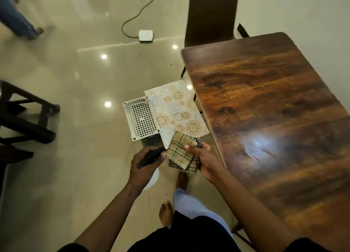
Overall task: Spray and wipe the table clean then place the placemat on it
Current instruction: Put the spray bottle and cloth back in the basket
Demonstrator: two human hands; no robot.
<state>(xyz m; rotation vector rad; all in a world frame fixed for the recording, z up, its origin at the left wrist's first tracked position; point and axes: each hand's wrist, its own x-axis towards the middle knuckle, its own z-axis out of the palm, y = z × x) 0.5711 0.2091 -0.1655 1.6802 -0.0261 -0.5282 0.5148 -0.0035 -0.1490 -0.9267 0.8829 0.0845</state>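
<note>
My left hand (145,165) grips the black head of a spray bottle (151,157); its white body shows just below the hand. A folded tan checked cloth (180,153) is held in my right hand (205,161), close beside the left, above the floor. Just beyond both hands lies the patterned placemat (178,109), pale with gold and blue circles, on a low surface left of the table. The dark wooden table (274,119) fills the right side, glossy, with nothing on it.
A white perforated basket (141,118) lies next to the placemat. A dark chair (210,15) stands at the table's far end. A white box with a cable (145,36) sits on the tiled floor. Dark furniture (24,119) is at left; another person's legs (17,18) at top left.
</note>
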